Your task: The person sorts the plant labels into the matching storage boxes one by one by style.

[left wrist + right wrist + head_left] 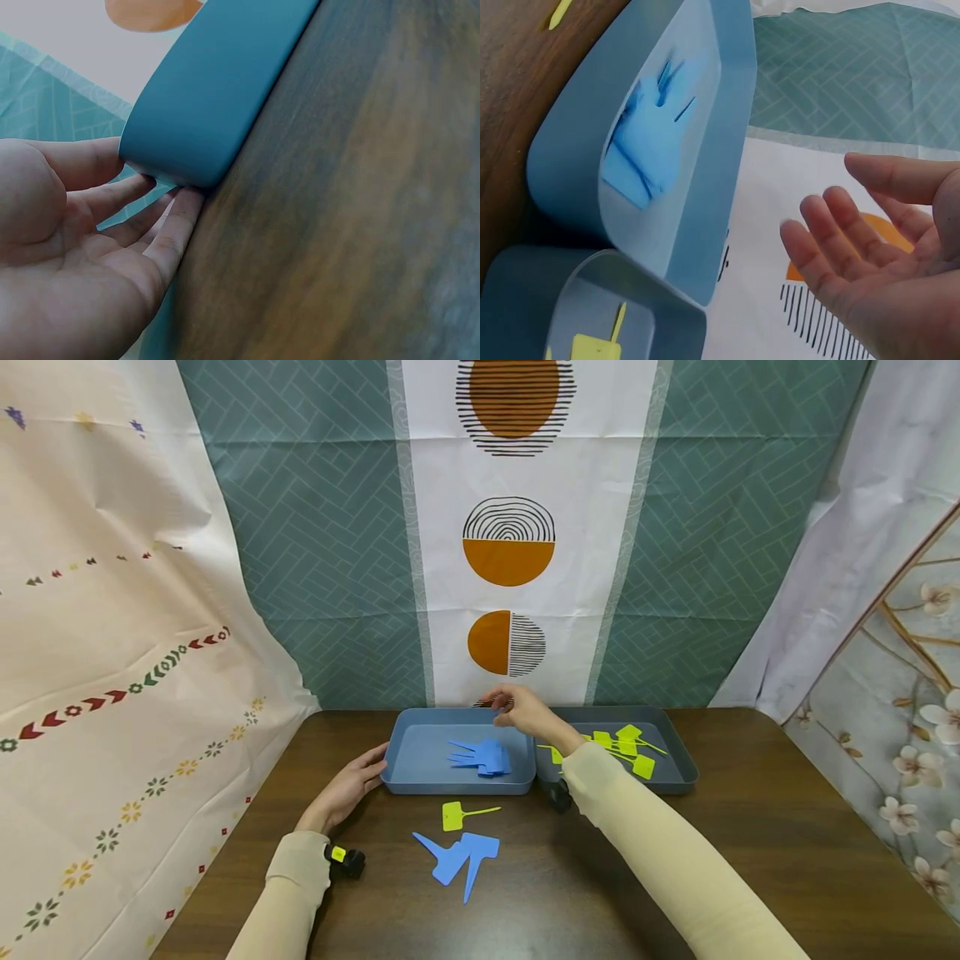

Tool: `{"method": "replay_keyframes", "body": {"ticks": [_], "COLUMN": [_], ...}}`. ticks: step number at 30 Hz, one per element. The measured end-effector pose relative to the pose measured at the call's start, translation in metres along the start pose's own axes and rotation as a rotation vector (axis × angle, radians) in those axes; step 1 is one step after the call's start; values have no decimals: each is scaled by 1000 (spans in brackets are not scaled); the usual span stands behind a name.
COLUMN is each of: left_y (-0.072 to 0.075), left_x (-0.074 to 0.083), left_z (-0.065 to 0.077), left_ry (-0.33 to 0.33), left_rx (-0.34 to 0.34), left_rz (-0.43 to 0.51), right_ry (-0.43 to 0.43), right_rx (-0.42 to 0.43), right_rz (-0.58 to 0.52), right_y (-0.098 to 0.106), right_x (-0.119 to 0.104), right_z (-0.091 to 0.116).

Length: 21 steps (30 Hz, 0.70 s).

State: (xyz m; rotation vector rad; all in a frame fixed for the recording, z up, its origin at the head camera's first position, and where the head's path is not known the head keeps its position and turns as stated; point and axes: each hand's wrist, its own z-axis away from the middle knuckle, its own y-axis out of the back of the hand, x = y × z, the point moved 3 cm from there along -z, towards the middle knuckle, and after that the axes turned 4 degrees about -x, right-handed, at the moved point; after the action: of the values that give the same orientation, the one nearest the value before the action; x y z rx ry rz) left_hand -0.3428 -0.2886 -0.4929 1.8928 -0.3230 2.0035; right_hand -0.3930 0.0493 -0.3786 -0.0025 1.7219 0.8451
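My left hand [351, 785] touches the left end of the blue-grey tray [420, 783]; in the left wrist view its fingertips [184, 196] rest at the tray's corner. Over the back right corner of that tray hovers my right hand [523, 710], its fingers spread loosely with nothing between them in the right wrist view. A pile of blue plant labels [487, 755] lies inside the tray. On the table in front lie a yellow plant label [453, 816] and blue plant labels [450, 863] that overlap each other.
A darker grey tray [678, 774] stands right beside the first one, with several yellow plant labels [642, 767] in it. Both sit at the back of the brown wooden table [600, 893]. A patterned curtain [337, 568] hangs close behind them.
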Motion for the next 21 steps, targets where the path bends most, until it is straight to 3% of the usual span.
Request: {"method": "replay_keyframes", "body": {"ticks": [21], "left_y": [-3], "left_x": [3], "left_z": [1], "left_ry": [-6], "left_rx": [-5], "left_rz": [1], "right_ry": [15], "right_rx": [-69], "right_rz": [-34], "right_y": [5], "right_x": [4], "right_z": [26]}}
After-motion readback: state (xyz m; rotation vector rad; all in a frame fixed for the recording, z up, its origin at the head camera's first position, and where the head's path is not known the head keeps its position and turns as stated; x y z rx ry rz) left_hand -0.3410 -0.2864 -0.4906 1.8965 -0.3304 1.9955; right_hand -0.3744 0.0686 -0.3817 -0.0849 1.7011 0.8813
